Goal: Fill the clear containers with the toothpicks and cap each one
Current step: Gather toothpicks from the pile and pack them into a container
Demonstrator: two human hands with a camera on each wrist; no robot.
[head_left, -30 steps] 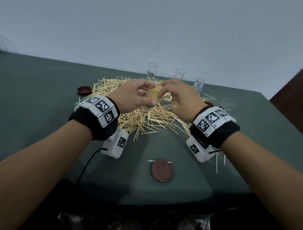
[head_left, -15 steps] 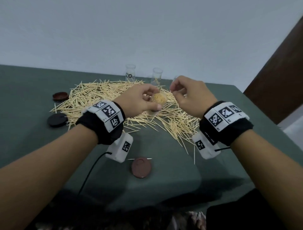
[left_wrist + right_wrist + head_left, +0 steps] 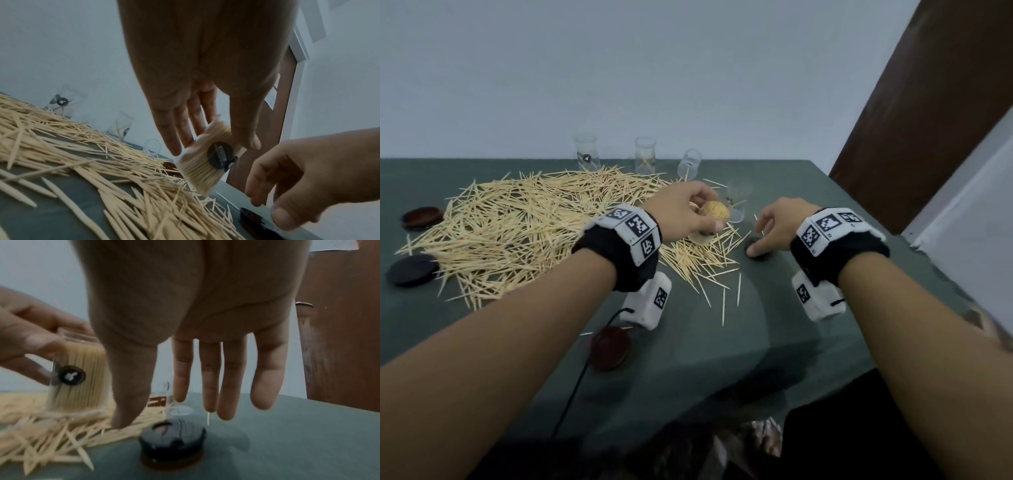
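R hand (image 3: 779,224) has left the filled container (image 3: 717,214), fingers loose over dark cap (image 3: 172,437), prob. capping next; L hand (image 3: 681,210) grips container.

No text can be read: the round dark sticker (image 3: 220,154) on the filled container (image 3: 203,160) is blurred, and the wrist bands (image 3: 635,228) carry only black-and-white square codes.

I noted the toothpick pile (image 3: 544,219) lay left of centre on the table (image 3: 774,342); three containers (image 3: 645,156) stood behind it, and one cap (image 3: 609,347) lay nearest me.
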